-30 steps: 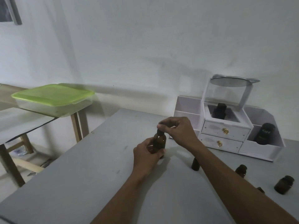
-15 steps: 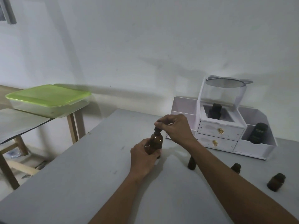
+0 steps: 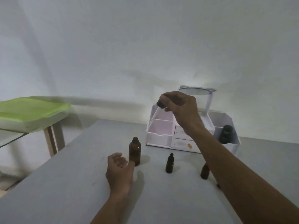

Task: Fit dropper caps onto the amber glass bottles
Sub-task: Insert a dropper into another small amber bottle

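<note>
An uncapped amber glass bottle [image 3: 135, 152] stands upright on the grey table [image 3: 80, 183]. My left hand [image 3: 120, 168] is relaxed beside its base, one fingertip touching the bottle low down. My right hand [image 3: 179, 107] is raised above and to the right, pinching a black dropper cap [image 3: 160, 104] whose clear glass pipette hangs down to the left. A smaller capped amber bottle [image 3: 169, 163] stands to the right. Another small amber bottle [image 3: 204, 171] is partly hidden behind my right forearm.
A white cosmetic organiser [image 3: 163, 131] with drawers, a round mirror and a dark jar [image 3: 225, 134] stands at the back of the table. To the left, a clear box with a green lid [image 3: 30, 109] sits on a wooden side table.
My right hand has lifted the dropper cap up and away from the bottle. My left hand has let go of the bottle, which now stands on the table.
</note>
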Motion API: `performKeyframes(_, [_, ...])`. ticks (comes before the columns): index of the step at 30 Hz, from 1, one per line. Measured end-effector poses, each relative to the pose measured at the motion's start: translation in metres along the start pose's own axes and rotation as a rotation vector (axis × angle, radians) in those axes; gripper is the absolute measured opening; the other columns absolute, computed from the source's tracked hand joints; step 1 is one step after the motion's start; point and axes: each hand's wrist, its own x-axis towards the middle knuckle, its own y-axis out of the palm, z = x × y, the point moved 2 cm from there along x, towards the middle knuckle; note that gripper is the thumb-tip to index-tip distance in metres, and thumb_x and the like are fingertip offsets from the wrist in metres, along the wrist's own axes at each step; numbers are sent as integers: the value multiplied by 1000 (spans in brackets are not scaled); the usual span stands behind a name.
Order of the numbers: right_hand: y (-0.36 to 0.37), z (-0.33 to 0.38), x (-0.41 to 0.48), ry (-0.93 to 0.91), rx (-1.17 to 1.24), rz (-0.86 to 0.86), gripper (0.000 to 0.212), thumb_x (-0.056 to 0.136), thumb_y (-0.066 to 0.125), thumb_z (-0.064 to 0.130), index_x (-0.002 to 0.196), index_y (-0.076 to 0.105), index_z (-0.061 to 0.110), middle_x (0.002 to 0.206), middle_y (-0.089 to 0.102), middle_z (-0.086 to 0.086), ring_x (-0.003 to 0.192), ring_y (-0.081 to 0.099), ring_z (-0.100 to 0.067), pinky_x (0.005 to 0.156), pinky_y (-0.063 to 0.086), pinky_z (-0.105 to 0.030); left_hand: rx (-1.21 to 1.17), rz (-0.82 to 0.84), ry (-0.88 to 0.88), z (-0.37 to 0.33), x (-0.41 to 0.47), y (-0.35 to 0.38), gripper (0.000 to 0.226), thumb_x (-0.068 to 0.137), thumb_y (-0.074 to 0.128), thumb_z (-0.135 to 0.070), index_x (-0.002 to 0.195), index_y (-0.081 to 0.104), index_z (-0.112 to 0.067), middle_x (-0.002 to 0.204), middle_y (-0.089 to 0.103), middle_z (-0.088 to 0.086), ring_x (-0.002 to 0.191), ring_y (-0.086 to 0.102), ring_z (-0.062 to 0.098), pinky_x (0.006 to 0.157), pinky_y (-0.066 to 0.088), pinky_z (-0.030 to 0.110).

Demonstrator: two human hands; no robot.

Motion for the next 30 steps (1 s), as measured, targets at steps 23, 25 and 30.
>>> performKeyframes(23, [-150, -72, -73, 67, -193, -243, 10, 84, 77, 20, 82, 77, 30, 74, 78, 0, 73, 76, -22, 81, 61, -47, 239, 684, 137, -5, -110, 170, 67, 71, 83, -22, 131, 54, -21, 126, 62, -3, 107, 60, 11, 93, 50, 27])
performKeyframes(25, [-152, -77, -76, 76, -186, -262, 8, 84, 78, 19, 82, 78, 27, 74, 78, 0, 72, 76, -22, 82, 61, -47, 254, 687, 162, -4, -110, 174, 65, 71, 83, -24, 130, 56, -22, 125, 63, -4, 106, 60, 10, 93, 49, 27])
performKeyframes(30, [-156, -88, -81, 116, -207, -283, 8, 83, 78, 18, 90, 78, 13, 75, 76, 1, 72, 75, -19, 82, 62, -40, 262, 699, 225, -3, -111, 177, 62, 71, 83, -23, 127, 59, -19, 125, 63, -2, 106, 61, 9, 95, 49, 26])
